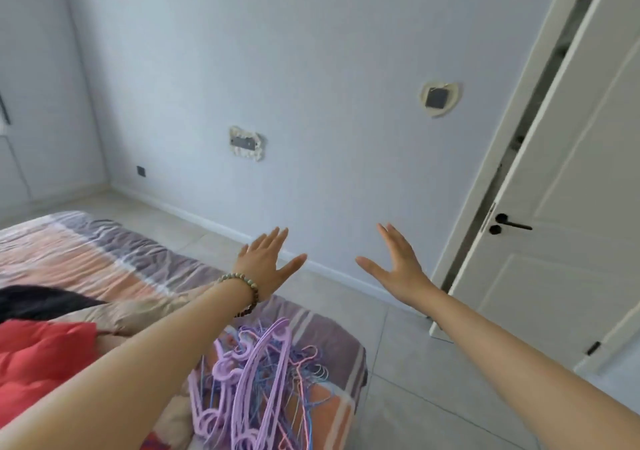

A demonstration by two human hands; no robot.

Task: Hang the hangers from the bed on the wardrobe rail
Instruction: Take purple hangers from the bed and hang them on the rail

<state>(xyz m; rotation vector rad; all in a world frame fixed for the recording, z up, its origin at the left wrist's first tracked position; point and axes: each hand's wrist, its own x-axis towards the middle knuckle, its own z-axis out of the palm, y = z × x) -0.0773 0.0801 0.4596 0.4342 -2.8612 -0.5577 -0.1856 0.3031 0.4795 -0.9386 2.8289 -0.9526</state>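
Observation:
A tangled pile of hangers [263, 384], purple plastic ones with thin pink and blue wire ones, lies on the near corner of the bed [104, 255]. My left hand [268, 262], with a bead bracelet at the wrist, is stretched out flat in the air above and beyond the pile, fingers straight, holding nothing. My right hand [398, 262] is likewise held out flat over the floor, empty. No wardrobe rail is visible in this view.
The bed carries a striped cover, a red garment [38, 356] and a dark one [41, 299]. A white door [554, 186] with a black handle [509, 223] stands ajar at right. Grey tiled floor [408, 380] lies between bed and wall.

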